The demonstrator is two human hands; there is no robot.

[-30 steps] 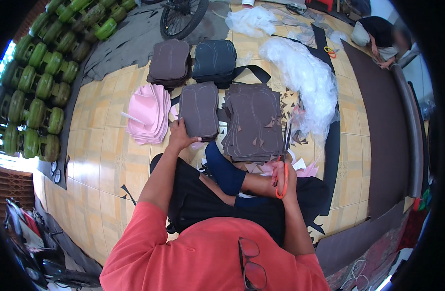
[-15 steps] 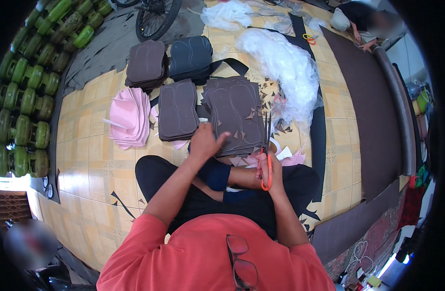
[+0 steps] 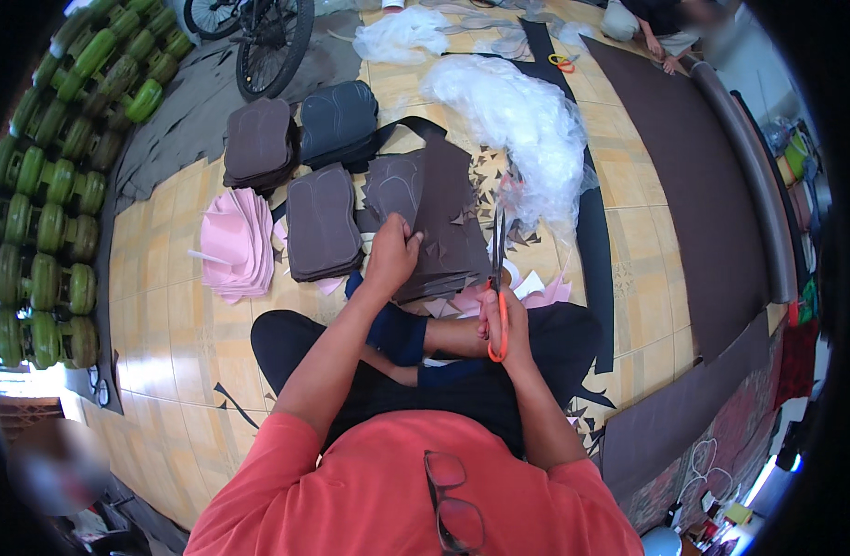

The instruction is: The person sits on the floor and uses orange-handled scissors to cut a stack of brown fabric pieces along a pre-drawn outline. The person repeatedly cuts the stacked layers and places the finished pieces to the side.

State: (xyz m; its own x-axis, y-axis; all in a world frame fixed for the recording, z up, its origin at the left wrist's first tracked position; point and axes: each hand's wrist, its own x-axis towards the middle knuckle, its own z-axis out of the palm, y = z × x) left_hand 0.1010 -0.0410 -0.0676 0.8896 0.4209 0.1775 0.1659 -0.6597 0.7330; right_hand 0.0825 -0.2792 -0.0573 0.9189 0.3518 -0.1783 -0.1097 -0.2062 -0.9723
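My left hand (image 3: 394, 255) pinches the left edge of the top dark brown sheet (image 3: 450, 185), lifting it partly off its stack. White curved outlines show on the sheet underneath (image 3: 393, 182). In my right hand (image 3: 504, 324) are orange-handled scissors (image 3: 499, 243), their blades pointing away from me, just right of the stack. Whether the blades are parted is hard to tell. To the left of that stack lies a pile of dark brown cut pieces (image 3: 321, 221) with wavy edges and white outlines. Small triangular offcuts (image 3: 462, 218) lie on the sheet and around it.
Further piles of cut pieces, brown (image 3: 258, 139) and dark blue-grey (image 3: 339, 116), stand behind, with pink sheets (image 3: 235, 243) at left. Clear crumpled plastic (image 3: 517, 120) lies at back right. A long brown sheet (image 3: 666, 185) covers the right floor; another person (image 3: 661, 32) sits beyond. Green gas cylinders (image 3: 45, 222) line the left.
My left hand has moved from beside the left pile to the brown stack and has taken the top sheet's edge, raising it. The scissors stay in my right hand. The view has shifted slightly.
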